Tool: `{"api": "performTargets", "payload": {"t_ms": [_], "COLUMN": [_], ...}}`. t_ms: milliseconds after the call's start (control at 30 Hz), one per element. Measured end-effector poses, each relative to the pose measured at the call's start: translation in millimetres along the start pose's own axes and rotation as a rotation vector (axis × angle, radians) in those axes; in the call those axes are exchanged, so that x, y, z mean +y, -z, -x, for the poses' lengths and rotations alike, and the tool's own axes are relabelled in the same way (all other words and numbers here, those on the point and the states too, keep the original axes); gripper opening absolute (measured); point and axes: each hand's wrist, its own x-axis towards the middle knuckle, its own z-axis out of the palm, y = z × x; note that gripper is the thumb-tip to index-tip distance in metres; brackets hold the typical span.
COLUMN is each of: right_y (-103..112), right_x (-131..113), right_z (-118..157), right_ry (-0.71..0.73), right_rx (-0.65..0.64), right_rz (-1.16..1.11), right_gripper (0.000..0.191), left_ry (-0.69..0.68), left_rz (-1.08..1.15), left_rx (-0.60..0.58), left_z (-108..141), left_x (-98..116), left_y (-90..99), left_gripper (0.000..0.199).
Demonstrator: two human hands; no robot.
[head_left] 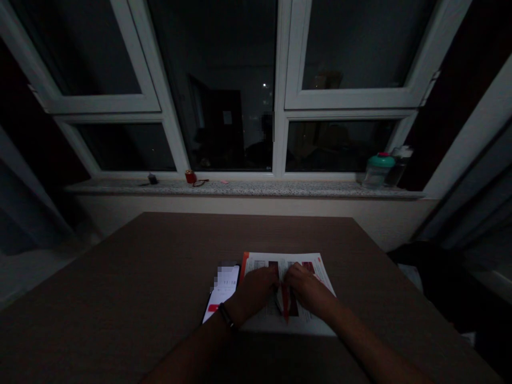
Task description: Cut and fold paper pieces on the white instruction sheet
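Note:
My left hand [256, 292] rests on a printed sheet or open booklet [316, 277] with an orange-red edge, its fingers pointing toward the middle. My right hand [309, 290] lies close beside it, and their fingertips nearly meet. Between them a slim red object [285, 304], perhaps a pen, lies on the paper, with a small dark item [277, 303] next to it. I cannot tell whether either hand grips these. A lit phone [222, 290] lies on the brown table [120, 288], touching the paper's left side. A dark band circles my left wrist.
Behind the table is a stone windowsill [240, 188] beneath dark windows. On it stand a small red cup [190, 176], a dark object [152, 179], a green-lidded clear jar [378, 172] and a bottle [399, 166]. Dark fabric lies to the table's right.

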Motion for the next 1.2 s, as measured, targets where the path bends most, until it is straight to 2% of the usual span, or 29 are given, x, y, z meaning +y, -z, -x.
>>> {"api": "performTargets", "payload": {"t_ms": [233,367,567,733,1000,1200], "right_y": [6,11,12,10,4,9], "right_x": [-6,-10,-15,-18,-13,-19], "right_z": [5,8,8,7,8,8], "right_ry": [-0.003,-0.006,-0.058,-0.041,-0.012,-0.023], "right_rx": [-0.062,-0.101,-0.058,-0.045,-0.054,-0.045], "right_rz": [0.047,0.061,0.067,0.085,0.136,0.115], "right_gripper": [0.032,0.033,0.022,0.011,0.012,0.009], "left_ry": [-0.026,0.007,0.015,0.03,-0.002,0.03], "left_rz": [-0.093,-0.105,-0.062,-0.028,-0.074,-0.027], "left_rx": [-0.014,-0.038,-0.011,0.017,0.004,-0.008], "left_z": [5,7,7,7,7,6], "left_x": [3,6,4,5,5,4], "left_y": [0.5,1.0,-0.5,1.2,-4.3,-4.7], "left_gripper": [0.014,0.011,0.01,0.02,0.02,0.017]}}
